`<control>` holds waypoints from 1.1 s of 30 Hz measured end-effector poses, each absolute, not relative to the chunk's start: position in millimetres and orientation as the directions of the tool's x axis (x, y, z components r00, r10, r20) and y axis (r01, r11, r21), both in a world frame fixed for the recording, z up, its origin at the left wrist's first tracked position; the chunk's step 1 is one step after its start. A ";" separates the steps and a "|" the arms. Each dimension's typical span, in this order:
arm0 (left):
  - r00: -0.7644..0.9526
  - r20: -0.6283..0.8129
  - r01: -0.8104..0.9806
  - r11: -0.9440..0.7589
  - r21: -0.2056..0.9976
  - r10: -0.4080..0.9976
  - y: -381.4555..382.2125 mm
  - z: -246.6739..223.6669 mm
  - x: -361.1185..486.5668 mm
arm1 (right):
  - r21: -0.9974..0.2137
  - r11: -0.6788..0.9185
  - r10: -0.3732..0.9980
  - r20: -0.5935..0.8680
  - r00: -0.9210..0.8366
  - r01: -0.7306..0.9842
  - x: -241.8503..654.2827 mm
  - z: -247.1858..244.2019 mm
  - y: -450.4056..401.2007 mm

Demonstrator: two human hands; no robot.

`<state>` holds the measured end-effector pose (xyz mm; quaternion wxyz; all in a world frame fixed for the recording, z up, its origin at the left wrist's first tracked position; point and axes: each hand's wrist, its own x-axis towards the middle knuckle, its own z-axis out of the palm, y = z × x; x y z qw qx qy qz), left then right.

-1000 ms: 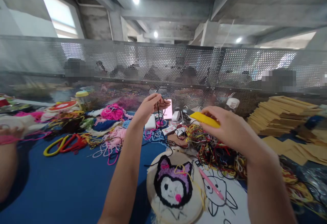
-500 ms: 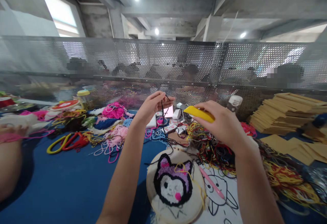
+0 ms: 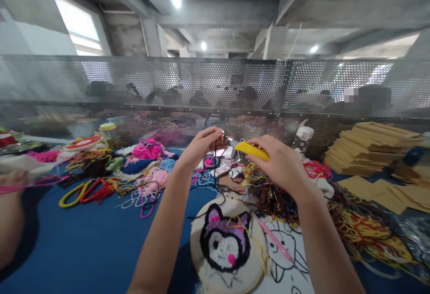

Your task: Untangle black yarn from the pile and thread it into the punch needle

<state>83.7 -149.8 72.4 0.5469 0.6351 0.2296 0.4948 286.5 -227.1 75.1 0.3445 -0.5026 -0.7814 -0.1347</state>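
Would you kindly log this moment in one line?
left hand: black yarn; right hand: yellow-handled tool, tip near yarn; embroidered piece: on table

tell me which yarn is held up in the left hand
The black yarn: it hangs down from the left hand, whereas the bright pink heap and the pale pink heap lie down on the blue table.

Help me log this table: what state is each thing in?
Left hand, pinching black yarn
Right hand, gripping yellow tool
Black yarn, hanging
Yellow tool, held; open or shut unclear
Hooped embroidery, partly stitched
Pink tool, lying on drawing
Brown sheets, stacked, some loose
Jar, lid on
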 end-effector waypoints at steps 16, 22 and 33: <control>0.364 0.445 -0.291 -0.354 0.889 0.818 -154.9 74.4 91.1 | -0.130 0.440 0.600 0.779 -0.183 0.889 284.6 73.3 -220.1; 0.238 0.571 -0.265 -0.513 0.816 0.785 -151.6 72.1 98.1 | -0.088 0.393 0.631 0.750 -0.199 0.915 274.3 66.8 -215.3; 0.065 0.714 -0.038 -0.713 0.700 0.697 -153.8 68.8 108.1 | -0.158 0.300 0.684 0.723 -0.097 0.941 262.3 48.7 -192.9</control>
